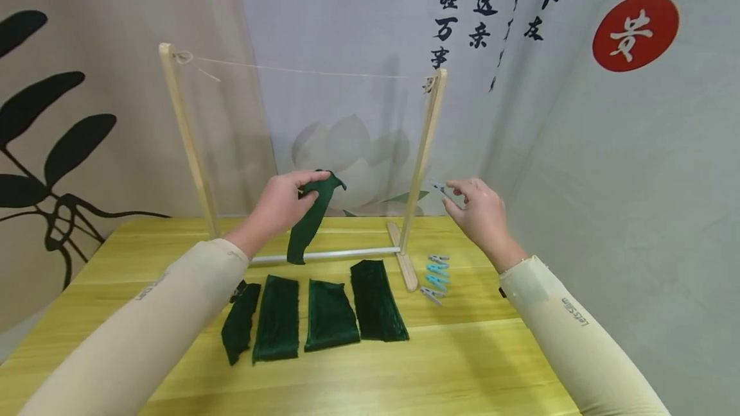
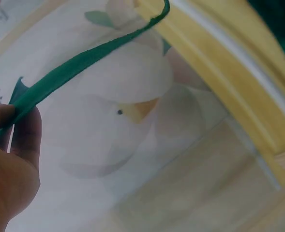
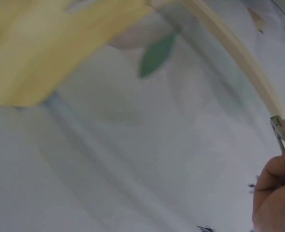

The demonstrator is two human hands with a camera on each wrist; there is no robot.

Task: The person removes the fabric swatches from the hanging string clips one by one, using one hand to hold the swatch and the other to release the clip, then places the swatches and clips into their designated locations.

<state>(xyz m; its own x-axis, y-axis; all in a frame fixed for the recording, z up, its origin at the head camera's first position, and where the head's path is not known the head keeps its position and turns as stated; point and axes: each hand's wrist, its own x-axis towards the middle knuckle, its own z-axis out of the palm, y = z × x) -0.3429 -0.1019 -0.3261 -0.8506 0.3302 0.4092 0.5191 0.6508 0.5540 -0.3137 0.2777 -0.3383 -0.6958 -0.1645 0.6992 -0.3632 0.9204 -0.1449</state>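
My left hand [image 1: 286, 201] pinches a strip of dark green cloth [image 1: 312, 220] near its top end, and the strip hangs down in front of the rack's white bar [image 1: 347, 253]. In the left wrist view the green strip [image 2: 79, 67] stretches away from the fingertips. My right hand [image 1: 478, 210] holds a grey clothespin [image 3: 279, 131] between thumb and fingers, to the right of the rack's right post [image 1: 424, 159]. Above both hands a thin string [image 1: 312, 72] runs between the two wooden posts.
Several dark green cloth pieces [image 1: 276, 318] lie in a row on the wooden table [image 1: 439, 371]. Grey and blue clothespins [image 1: 436, 278] lie beside the rack's right foot [image 1: 403, 259]. The left post [image 1: 187, 133] stands beyond my left forearm. A printed curtain [image 1: 347, 11] hangs behind.
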